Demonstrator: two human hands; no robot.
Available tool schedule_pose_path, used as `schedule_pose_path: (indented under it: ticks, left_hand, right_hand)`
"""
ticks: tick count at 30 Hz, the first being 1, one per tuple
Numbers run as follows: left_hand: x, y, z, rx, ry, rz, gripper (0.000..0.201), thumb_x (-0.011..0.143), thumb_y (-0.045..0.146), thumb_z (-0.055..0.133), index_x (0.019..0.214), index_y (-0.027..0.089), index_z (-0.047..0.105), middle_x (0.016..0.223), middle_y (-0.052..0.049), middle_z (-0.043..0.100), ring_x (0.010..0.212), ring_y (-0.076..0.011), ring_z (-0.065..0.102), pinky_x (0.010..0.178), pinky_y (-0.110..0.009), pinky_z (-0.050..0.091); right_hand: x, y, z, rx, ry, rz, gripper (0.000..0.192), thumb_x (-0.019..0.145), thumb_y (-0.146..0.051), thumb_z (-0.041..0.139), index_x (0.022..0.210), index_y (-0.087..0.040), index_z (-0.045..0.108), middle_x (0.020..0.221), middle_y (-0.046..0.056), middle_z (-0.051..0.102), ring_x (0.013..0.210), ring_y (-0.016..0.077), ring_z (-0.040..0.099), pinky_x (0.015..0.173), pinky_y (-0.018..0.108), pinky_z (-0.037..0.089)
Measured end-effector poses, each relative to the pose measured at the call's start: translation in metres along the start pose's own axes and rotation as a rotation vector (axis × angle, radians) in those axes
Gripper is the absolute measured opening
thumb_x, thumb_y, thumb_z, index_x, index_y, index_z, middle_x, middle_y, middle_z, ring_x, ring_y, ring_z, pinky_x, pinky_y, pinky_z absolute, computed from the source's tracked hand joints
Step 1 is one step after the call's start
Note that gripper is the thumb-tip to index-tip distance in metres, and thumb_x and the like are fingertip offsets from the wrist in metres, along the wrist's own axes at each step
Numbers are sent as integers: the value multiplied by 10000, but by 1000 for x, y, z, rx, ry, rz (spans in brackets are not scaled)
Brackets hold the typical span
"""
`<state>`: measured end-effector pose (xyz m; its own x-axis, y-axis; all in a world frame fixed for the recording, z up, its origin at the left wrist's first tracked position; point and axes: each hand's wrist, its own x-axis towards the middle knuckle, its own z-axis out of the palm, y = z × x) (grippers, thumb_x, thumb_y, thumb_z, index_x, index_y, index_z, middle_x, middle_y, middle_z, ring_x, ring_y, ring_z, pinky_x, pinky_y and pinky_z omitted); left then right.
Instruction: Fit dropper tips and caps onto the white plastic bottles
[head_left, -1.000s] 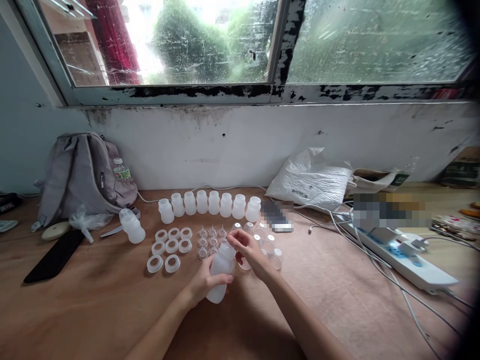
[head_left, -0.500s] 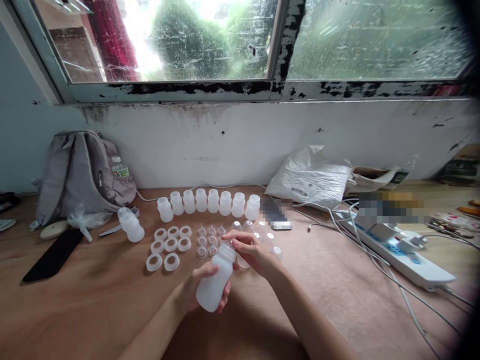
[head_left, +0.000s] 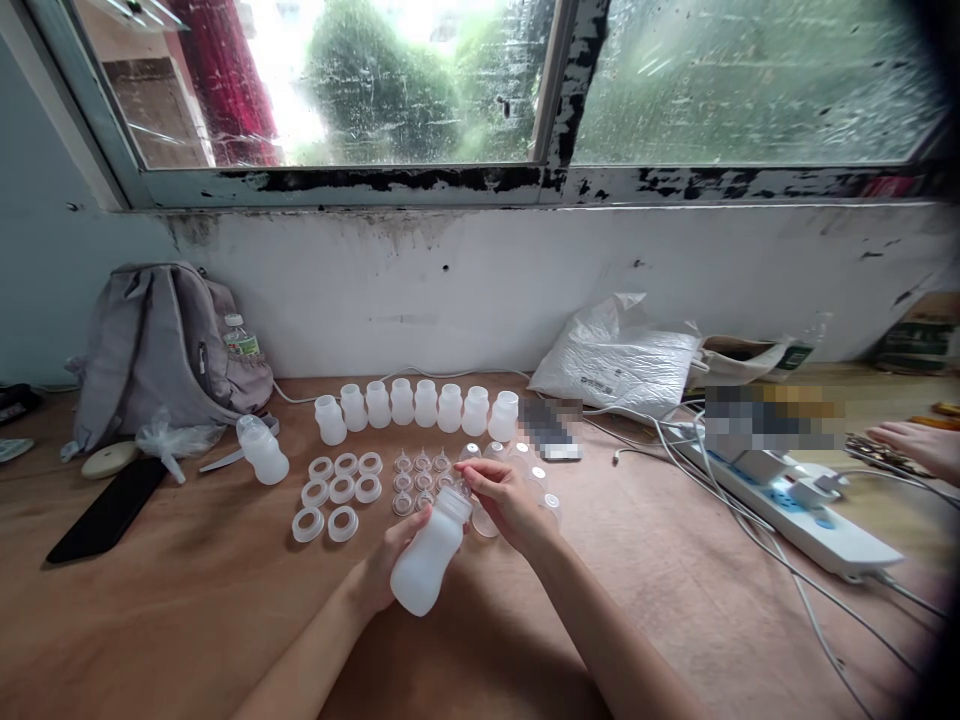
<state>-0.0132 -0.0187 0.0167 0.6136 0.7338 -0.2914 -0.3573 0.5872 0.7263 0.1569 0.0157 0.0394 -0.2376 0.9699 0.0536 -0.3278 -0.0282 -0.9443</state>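
Note:
Tilted over the table, a frosted white baby bottle (head_left: 427, 555) is wrapped by my left hand (head_left: 390, 560), its neck pointing up and right. My right hand (head_left: 502, 495) is at the bottle's mouth, thumb and fingertips pinched together. Whatever they hold is too small and clear to make out. Just behind the bottle are clear bottle teats (head_left: 403, 480) in rows, partly hidden by my hands. White collar rings (head_left: 342, 489) lie in rows to the left. Clear dome caps (head_left: 551, 505) stand behind and beside my right hand.
Several open bottles (head_left: 403, 402) line the back. A capped bottle (head_left: 262, 452) stands left, near a black phone-like slab (head_left: 105, 512) and a grey backpack (head_left: 157, 350). Right are a silver bag (head_left: 619, 355), cables and a power strip (head_left: 795, 510). Another person's hand (head_left: 919, 445) reaches in at far right.
My right fingertips have drawn together and lifted slightly at the bottle's mouth. My left fingers have shifted around the bottle. Another person's hand has appeared at the far right.

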Motion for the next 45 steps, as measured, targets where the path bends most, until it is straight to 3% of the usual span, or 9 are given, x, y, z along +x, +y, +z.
schedule_pose_path:
  ticks: [5,19,23,27,31,35,38,41,45]
  left_hand:
    - [1,0,0,-4,1,4,504,766,506,485,981,65,604,760,-94,617,552,-120,525,520,-226,359]
    - [1,1,-3,-16,-13,-31,536,751,531,479,993,67,595,684,-65,598,516,-102,499,460,-201,307]
    - [0,0,-2,48,47,87,450,748,465,535,967,80,614,644,-48,585,579,-111,503,506,-196,330]
    - [-4,5,4,144,72,125,370,754,410,556,934,95,628,632,-20,563,546,-86,466,501,-189,319]
    - [-4,7,4,115,31,57,454,751,479,511,950,85,615,663,-40,574,533,-93,470,480,-197,309]
    - [-2,4,1,85,2,22,511,753,512,462,992,79,591,676,-63,585,559,-117,493,492,-206,317]
    - [-3,3,3,174,18,128,452,740,451,512,1035,113,567,764,-60,597,651,-136,521,563,-211,353]
    - [-2,6,7,375,27,284,412,719,398,567,1049,151,547,862,-49,587,775,-166,530,642,-229,381]
    - [3,9,3,665,96,495,383,700,378,606,998,148,539,883,-50,569,840,-188,525,714,-262,405]
  right_hand:
    - [0,0,0,8,54,-31,219,646,-306,704,826,-185,675,720,10,563,630,114,480,547,235,388]
    - [-1,-6,3,66,23,-54,266,644,-230,718,878,-206,592,749,-15,577,678,95,511,588,201,383]
    - [-1,-4,4,16,-56,15,160,722,-314,643,744,-174,568,627,-27,530,540,88,487,514,224,378]
    - [0,1,0,-44,-71,52,244,741,-356,612,628,-164,515,524,-40,486,422,72,425,441,225,332]
    - [0,-1,-2,-78,-42,26,220,719,-338,638,627,-156,555,528,-37,493,443,70,429,443,214,327]
    - [-1,-6,1,-59,-46,-15,165,719,-326,637,733,-162,637,671,3,566,561,96,493,511,225,380]
    - [1,-5,0,-34,46,-105,164,717,-328,635,797,-187,661,762,11,584,604,101,501,552,234,404]
    - [4,-1,-4,-52,197,-220,164,721,-329,628,811,-197,665,741,3,577,604,96,483,559,226,402]
    - [7,3,-8,-66,277,-272,172,724,-341,620,791,-187,657,695,2,558,600,106,475,538,227,397]
